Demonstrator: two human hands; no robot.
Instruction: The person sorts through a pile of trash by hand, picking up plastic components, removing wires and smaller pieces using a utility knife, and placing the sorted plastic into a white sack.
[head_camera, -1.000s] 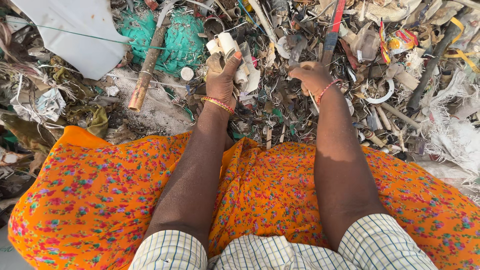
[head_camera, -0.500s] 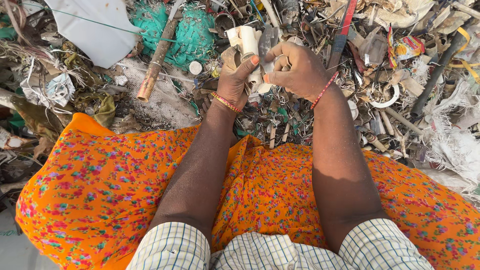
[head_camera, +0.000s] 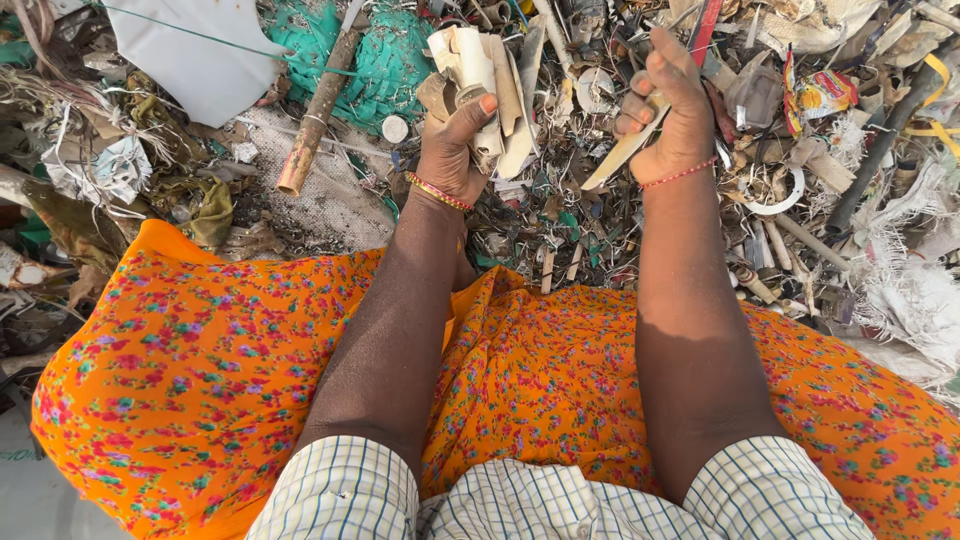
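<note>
My left hand (head_camera: 452, 140) grips a bundle of pale, cream-coloured plastic scraps (head_camera: 485, 85), held upright above a heap of mixed waste. My right hand (head_camera: 672, 110) is raised beside it and closed on a long, flat beige shard (head_camera: 618, 158) that slants down to the left. Both wrists carry thin bangles or thread. My forearms reach out over an orange flowered cloth (head_camera: 230, 370) spread across my lap.
The ground ahead is covered with waste: a green net (head_camera: 375, 60), a rusty brown pipe (head_camera: 318, 112), a white sheet (head_camera: 195, 50), a white round cap (head_camera: 395, 129), a white ring (head_camera: 775, 200), a dark rod (head_camera: 880, 140), wrappers and frayed white sacking at right.
Both hands have lifted out of the heap. The right hand picked up a beige shard, met the left hand, then drew apart to the right with it.
</note>
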